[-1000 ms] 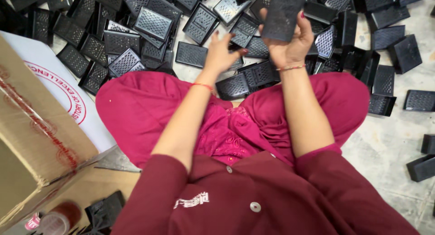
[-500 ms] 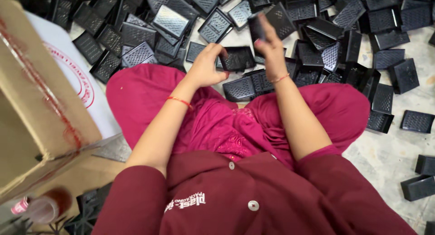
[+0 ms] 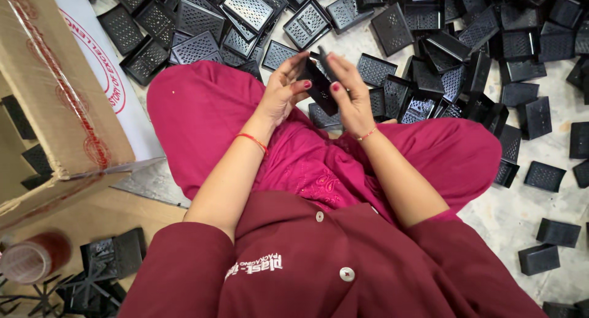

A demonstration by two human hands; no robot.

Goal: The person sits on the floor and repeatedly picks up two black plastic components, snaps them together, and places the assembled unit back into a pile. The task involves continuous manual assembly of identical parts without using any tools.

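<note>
- The left hand (image 3: pixel 283 91) and the right hand (image 3: pixel 351 96) meet at the upper middle of the frame, both clamped on one small black perforated plastic tray (image 3: pixel 320 85).
- The tray sits tilted between the two palms, above the pink-clad lap (image 3: pixel 307 158); fingers cover much of it, so its full outline is hard to make out.
- Left fingertips (image 3: pixel 293 63) curl over the tray's near edge; the right thumb (image 3: pixel 338 91) presses its side.
- A heap of matching black perforated trays (image 3: pixel 429 42) spreads over the pale floor (image 3: pixel 509 214) across the top and right, many cut off by the frame edge.
- A brown cardboard box (image 3: pixel 55 97) fills the upper left, only partly in view.
- A roll of brown tape (image 3: pixel 34 256) lies blurred at the lower left.
</note>
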